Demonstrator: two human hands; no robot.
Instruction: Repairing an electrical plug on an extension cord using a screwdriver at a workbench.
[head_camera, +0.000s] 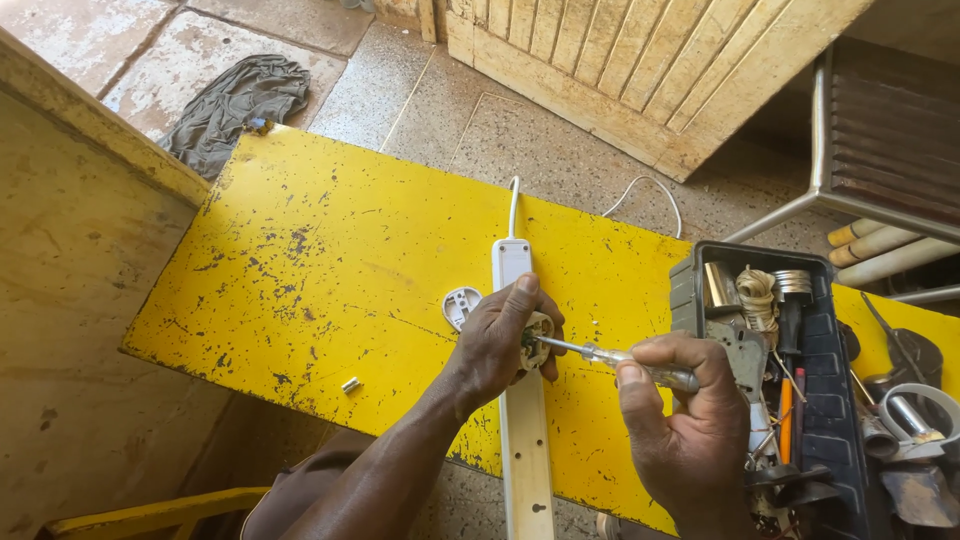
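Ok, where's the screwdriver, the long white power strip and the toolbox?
screwdriver (612, 357): head view, clear handle near the shaft.
power strip (525, 440): head view, white body below the hands.
toolbox (826, 400): head view, dark inner wall.

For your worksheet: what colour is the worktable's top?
Yellow, with chipped dark patches; the worktable shows best in the head view.

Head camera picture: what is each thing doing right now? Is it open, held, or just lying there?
Left hand: gripping the round white plug body.
Right hand: holding the screwdriver, tip at the plug body.
Plug cover: off, lying on the yellow table.
Power strip: lying flat under the hands.
Toolbox: open, full of tools.
Grey cloth: crumpled on the floor.
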